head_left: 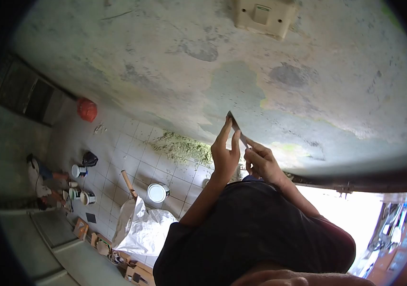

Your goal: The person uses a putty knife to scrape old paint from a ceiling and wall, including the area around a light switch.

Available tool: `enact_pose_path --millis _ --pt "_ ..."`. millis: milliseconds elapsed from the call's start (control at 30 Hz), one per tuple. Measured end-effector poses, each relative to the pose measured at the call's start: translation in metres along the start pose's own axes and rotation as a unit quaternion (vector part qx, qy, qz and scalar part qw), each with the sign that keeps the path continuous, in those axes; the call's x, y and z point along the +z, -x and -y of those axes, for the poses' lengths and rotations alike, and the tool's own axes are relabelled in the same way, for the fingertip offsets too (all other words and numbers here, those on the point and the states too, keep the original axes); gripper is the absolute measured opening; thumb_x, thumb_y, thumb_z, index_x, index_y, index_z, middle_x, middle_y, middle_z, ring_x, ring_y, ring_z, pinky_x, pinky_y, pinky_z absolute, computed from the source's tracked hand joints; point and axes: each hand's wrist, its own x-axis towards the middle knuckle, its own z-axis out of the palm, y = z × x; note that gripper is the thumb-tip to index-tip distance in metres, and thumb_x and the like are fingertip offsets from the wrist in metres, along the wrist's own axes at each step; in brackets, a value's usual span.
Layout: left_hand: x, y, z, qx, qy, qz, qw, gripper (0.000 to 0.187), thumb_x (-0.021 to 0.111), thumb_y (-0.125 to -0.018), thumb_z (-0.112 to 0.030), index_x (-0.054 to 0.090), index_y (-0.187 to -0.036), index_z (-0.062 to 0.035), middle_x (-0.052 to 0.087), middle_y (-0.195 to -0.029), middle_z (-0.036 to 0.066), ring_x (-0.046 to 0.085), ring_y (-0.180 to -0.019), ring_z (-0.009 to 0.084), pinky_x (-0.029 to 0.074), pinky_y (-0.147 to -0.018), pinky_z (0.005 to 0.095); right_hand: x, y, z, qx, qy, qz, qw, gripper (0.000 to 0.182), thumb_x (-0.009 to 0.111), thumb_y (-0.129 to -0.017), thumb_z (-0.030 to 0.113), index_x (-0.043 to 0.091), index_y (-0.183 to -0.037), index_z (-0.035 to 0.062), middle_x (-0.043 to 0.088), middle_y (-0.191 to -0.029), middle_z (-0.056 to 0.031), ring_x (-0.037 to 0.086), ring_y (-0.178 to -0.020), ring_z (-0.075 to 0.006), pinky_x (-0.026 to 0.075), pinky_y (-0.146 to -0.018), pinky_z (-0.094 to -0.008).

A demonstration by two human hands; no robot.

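A scraper with a thin metal blade meets the patchy, pale green wall at its tip. My right hand is closed around its lower end, where the handle is mostly hidden by the fingers. Higher up, my left hand holds the blade, with fingers stretched along it near the tip and the thumb beside it. Around the blade the wall has a darker green patch with yellowish edges and several grey spots.
A switch plate is on the wall above. Greenish flakes litter the tiled floor along the wall. Behind stand a white-lidded bucket, a white sheet, a red bag, cardboard boxes and another person near several buckets.
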Motion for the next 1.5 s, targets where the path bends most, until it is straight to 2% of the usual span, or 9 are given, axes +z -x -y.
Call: enact_pose_path --millis 133,300,433,500,733,800,1300,1367,1500 --pt "0.029 -0.004 -0.004 0.000 0.083 0.072 0.994 0.051 0.070 -0.100 -0.015 0.056 -0.139 0.0145 0.055 -0.143 0.038 0.060 -0.131 0.0420 0.055 -0.103 0.0417 -0.014 0.013 -0.003 -0.006 -0.094 -0.067 0.993 0.057 0.049 -0.110 0.022 0.036 -0.161 0.0013 0.064 -0.086 -0.0055 0.056 -0.053 -0.0100 0.039 -0.039 -0.0225" --pt "0.053 -0.012 -0.021 0.001 0.105 0.125 0.987 0.052 0.070 -0.100 -0.015 0.055 -0.139 0.0165 0.054 -0.142 0.039 0.059 -0.131 0.0419 0.054 -0.104 0.0422 -0.023 0.031 0.013 -0.017 -0.165 -0.111 0.980 0.058 0.049 -0.109 0.017 0.032 -0.162 -0.0011 0.061 -0.086 -0.0045 0.049 -0.048 -0.0089 0.035 -0.037 -0.0234" --pt "0.067 -0.012 -0.025 0.002 0.098 0.139 0.985 0.054 0.067 -0.102 -0.018 0.053 -0.138 0.0192 0.058 -0.137 0.040 0.061 -0.130 0.0427 0.055 -0.103 0.0418 -0.034 0.031 0.014 -0.015 -0.133 -0.145 0.980 0.053 0.047 -0.110 0.017 0.038 -0.159 -0.0026 0.054 -0.076 -0.0011 0.037 -0.042 -0.0036 0.029 -0.037 -0.0221" --pt "0.072 -0.011 -0.024 -0.004 0.079 0.140 0.987 0.056 0.066 -0.105 -0.020 0.050 -0.144 0.0161 0.062 -0.135 0.036 0.064 -0.126 0.0393 0.057 -0.102 0.0408 -0.037 0.032 0.020 -0.020 -0.131 -0.131 0.982 0.050 0.047 -0.111 0.016 0.041 -0.157 -0.0039 0.043 -0.067 0.0061 0.030 -0.046 -0.0011 0.028 -0.038 -0.0202" --pt "0.076 -0.011 -0.028 -0.017 0.087 0.126 0.988 0.053 0.064 -0.104 -0.019 0.053 -0.138 0.0198 0.061 -0.130 0.041 0.067 -0.119 0.0440 0.058 -0.095 0.0415 -0.046 0.032 0.031 0.011 -0.123 -0.113 0.986 0.049 0.045 -0.112 0.017 0.042 -0.157 -0.0016 0.038 -0.065 0.0075 0.030 -0.045 -0.0014 0.028 -0.037 -0.0202" --pt "0.077 -0.012 -0.026 -0.023 0.070 0.112 0.991 0.052 0.064 -0.104 -0.020 0.054 -0.137 0.0194 0.062 -0.129 0.041 0.068 -0.118 0.0437 0.059 -0.094 0.0417 -0.050 0.031 0.035 0.021 -0.116 -0.092 0.989 0.049 0.047 -0.112 0.021 0.045 -0.155 -0.0025 0.045 -0.065 0.0045 0.037 -0.043 -0.0031 0.030 -0.037 -0.0212" --pt "0.086 -0.006 -0.029 -0.022 0.039 0.114 0.992 0.046 0.064 -0.104 -0.014 0.056 -0.136 0.0178 0.060 -0.131 0.041 0.067 -0.119 0.0440 0.060 -0.092 0.0420 -0.062 0.029 0.029 0.034 -0.103 -0.106 0.988 0.048 0.048 -0.110 0.022 0.049 -0.155 0.0032 0.051 -0.066 0.0031 0.040 -0.041 -0.0040 0.032 -0.035 -0.0225" --pt "0.082 -0.009 -0.032 -0.081 0.024 0.118 0.989 0.048 0.064 -0.104 -0.014 0.053 -0.138 0.0179 0.061 -0.132 0.040 0.068 -0.117 0.0447 0.059 -0.091 0.0418 -0.061 0.025 0.040 0.042 -0.063 -0.065 0.995 0.048 0.048 -0.110 0.022 0.049 -0.155 0.0029 0.050 -0.064 0.0032 0.040 -0.040 -0.0039 0.032 -0.036 -0.0223" --pt "0.091 -0.001 -0.028 0.017 0.009 0.092 0.996 0.046 0.063 -0.105 -0.013 0.054 -0.138 0.0179 0.062 -0.130 0.039 0.070 -0.113 0.0444 0.060 -0.088 0.0416 -0.063 0.032 0.029 0.017 -0.090 -0.085 0.992 0.047 0.048 -0.110 0.022 0.052 -0.154 0.0046 0.051 -0.063 0.0023 0.039 -0.039 -0.0043 0.032 -0.036 -0.0226"
